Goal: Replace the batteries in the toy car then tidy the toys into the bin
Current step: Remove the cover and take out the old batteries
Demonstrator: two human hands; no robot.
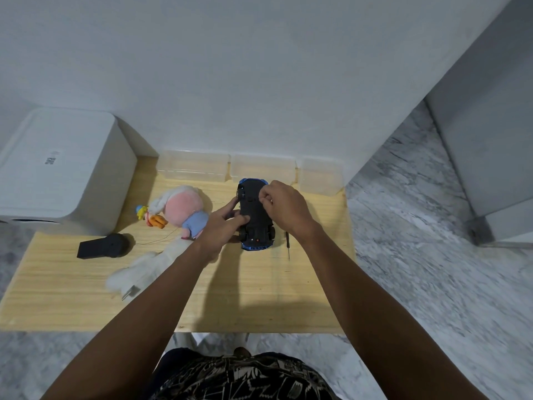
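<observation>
A blue toy car [256, 226] lies upside down on the wooden table [86, 298], its black underside facing up. My left hand [223, 226] grips the car's left side. My right hand [284, 206] rests on the underside near the far end, fingertips pinched together over the black bottom; what they pinch is hidden. A thin screwdriver [287, 245] lies on the table just right of the car. A large white bin with its lid on [57, 168] stands at the table's far left.
A pink and white plush doll [178, 212] lies left of the car, with small yellow and orange toys [150, 216] beside it. A black remote control [103, 245] sits further left. Clear plastic boxes [259, 168] line the wall. Marble floor lies to the right.
</observation>
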